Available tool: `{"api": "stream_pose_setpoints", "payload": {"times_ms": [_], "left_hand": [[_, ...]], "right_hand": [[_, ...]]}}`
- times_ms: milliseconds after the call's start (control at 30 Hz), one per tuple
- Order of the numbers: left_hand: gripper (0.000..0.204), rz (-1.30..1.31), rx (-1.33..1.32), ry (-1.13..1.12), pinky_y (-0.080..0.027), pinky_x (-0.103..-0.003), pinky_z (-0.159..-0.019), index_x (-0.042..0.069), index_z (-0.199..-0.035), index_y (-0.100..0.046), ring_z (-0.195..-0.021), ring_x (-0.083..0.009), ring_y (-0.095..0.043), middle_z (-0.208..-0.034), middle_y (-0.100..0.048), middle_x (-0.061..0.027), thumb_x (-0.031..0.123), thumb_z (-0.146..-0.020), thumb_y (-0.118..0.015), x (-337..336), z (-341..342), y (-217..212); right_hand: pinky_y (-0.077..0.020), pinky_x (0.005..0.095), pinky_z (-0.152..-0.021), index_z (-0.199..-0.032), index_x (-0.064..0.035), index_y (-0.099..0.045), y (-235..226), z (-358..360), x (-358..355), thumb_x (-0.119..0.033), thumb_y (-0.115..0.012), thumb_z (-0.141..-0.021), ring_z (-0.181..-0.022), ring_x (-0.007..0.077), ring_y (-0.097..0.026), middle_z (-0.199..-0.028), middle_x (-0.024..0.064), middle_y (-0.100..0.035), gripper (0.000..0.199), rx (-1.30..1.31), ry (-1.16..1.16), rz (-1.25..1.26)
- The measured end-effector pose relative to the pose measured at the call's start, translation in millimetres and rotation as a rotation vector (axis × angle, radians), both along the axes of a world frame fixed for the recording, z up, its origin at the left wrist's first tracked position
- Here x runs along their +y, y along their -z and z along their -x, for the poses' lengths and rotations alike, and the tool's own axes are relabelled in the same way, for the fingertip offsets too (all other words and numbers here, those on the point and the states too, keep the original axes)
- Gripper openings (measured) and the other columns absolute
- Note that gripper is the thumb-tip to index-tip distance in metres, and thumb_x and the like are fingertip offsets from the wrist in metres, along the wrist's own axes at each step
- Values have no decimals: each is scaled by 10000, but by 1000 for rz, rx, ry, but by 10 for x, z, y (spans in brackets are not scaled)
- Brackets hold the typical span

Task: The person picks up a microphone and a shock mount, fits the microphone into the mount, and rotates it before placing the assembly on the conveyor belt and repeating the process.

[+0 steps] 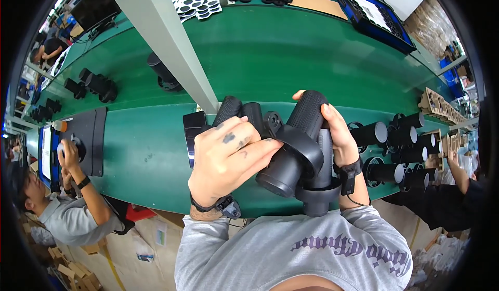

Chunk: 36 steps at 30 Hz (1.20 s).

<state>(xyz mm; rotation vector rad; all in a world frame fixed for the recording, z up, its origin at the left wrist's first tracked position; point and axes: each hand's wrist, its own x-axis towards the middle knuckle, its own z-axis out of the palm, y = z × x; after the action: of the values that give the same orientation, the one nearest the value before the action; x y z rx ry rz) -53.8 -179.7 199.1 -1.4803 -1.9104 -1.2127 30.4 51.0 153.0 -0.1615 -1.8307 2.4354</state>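
At the far left a co-worker's hand (68, 154) rests on a round part on a dark mat (88, 140) on the green table (150, 156). Loose black tubes (99, 85) lie farther back on it.

In the middle, the left hand (228, 156) is closed over the rear of a black device (291, 156), fingers curled across its top. The device is held above the near edge of the table, between both hands and close to the chest. Its thick barrel runs from upper right down to lower left, the round open end (278, 179) pointing toward the wearer's left forearm. A ribbed grip (309, 114) rises away from the body, up and slightly right.

The right hand (338, 135) wraps that grip from the right side, thumb at its top, fingers hidden behind. A second grey cylinder (319, 187) hangs below, its long axis near vertical.

To the right, black cylinders (395, 150) lie in rows on the table, well apart from the hands.
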Motion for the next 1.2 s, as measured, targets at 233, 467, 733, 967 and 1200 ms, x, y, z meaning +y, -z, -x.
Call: {"api": "stream_pose_setpoints", "payload": {"times_ms": [233, 467, 733, 967, 1200], "left_hand": [[248, 29, 50, -35, -519, -291, -560, 133, -814, -704, -629, -173, -564, -671, -541, 14, 108, -581, -784, -9, 39, 38], [277, -67, -94, 59, -479, -262, -504, 74, -885, -710, -654, -164, -595, -759, -602, 4, 28, -616, -760, 7, -7, 16], [324, -120, -16, 0, -439, -276, -481, 80, -876, -709, -603, -164, -541, -765, -558, -19, 38, -570, -805, 15, -17, 19], [324, -61, -75, -18, -497, -297, -558, 99, -840, -719, -582, -162, -508, -698, -499, -10, 41, -530, -795, 23, -113, -10], [292, -95, -14, 50, -547, -296, -587, 86, -835, -693, -595, -165, -540, -712, -514, -11, 58, -564, -797, 25, -37, 23]], "right_hand": [[-486, 267, -819, -1257, -41, -488, 42, 6, 11, -522, -572, -862, -909, 134, -601, -1015, 76, -595, 627, 24, -61, 41], [-524, 259, -691, -1259, -59, -470, 39, 48, -242, -511, -544, -889, -779, 112, -620, -879, 23, -601, 589, 32, 158, 256], [-496, 258, -790, -1300, -11, -445, 342, 120, -134, -531, -525, -875, -890, 111, -594, -1001, 38, -574, 676, 159, -4, 349], [-489, 245, -669, -1304, -36, -410, 366, 99, -89, -582, -551, -848, -767, 114, -587, -889, 62, -582, 725, 176, -2, 269], [-477, 242, -773, -1320, -12, -421, 387, 69, -99, -620, -520, -838, -873, 101, -582, -985, 36, -575, 783, 185, 41, 194]]}}
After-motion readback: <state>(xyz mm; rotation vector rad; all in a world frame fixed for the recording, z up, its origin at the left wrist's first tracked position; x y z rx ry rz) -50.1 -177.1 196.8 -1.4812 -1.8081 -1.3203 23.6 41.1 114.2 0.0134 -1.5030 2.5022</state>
